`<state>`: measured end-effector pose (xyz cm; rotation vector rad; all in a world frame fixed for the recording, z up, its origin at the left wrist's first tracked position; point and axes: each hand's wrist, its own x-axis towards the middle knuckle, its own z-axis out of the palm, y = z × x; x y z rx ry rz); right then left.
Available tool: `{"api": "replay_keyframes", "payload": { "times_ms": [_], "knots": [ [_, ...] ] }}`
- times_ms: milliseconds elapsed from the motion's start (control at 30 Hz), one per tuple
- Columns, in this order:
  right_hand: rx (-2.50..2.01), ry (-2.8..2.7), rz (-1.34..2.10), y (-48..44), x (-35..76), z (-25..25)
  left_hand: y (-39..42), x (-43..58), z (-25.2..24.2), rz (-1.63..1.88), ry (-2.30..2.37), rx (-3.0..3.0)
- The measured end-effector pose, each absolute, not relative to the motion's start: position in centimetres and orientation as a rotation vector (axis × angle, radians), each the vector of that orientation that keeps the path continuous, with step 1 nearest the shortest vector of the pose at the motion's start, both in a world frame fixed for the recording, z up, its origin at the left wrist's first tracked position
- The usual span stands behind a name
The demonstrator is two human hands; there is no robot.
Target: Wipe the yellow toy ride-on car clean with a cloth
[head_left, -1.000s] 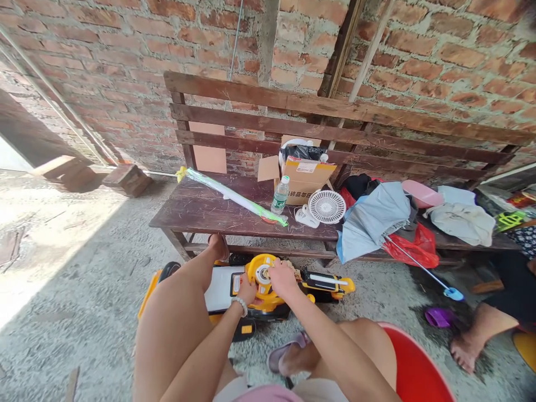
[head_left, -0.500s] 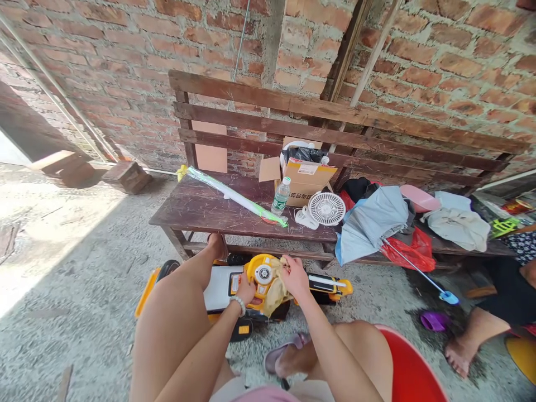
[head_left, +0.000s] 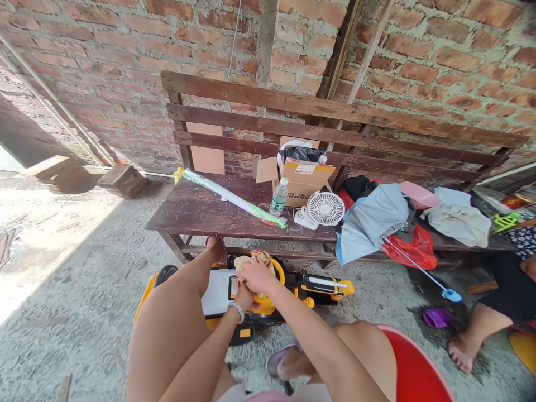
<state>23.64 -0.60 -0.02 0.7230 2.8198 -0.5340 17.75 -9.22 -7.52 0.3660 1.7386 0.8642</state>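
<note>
**Concrete floor (head_left: 84, 290), toy car before the desk (head_left: 201, 215)**

My right hand (head_left: 256, 274) clutches a cloth (head_left: 251, 259) against the steering wheel (head_left: 268, 304) of the yellow toy car (head_left: 215, 293). My left hand (head_left: 245, 295) sits just below it; I cannot tell its grip.

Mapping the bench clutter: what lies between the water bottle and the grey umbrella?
A small white fan stands on the bench between the water bottle and the grey umbrella, in the head view.
</note>
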Motion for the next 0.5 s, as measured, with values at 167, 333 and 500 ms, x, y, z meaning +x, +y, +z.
{"api": "replay_keyframes", "payload": {
  "times_ms": [167,333,500],
  "knots": [
    [1.037,2.673,-0.582,2.5,25.6,0.7,-9.2,17.4,-6.7,0.822,1.673,0.316],
    [1.532,2.462,-0.579,1.3,29.8,1.0,-9.1,17.5,-5.9,0.838,1.672,0.265],
    [1.766,2.290,-0.668,-5.4,32.4,-0.4,-9.2,17.6,-5.4,0.864,1.650,0.232]
  ]
}}
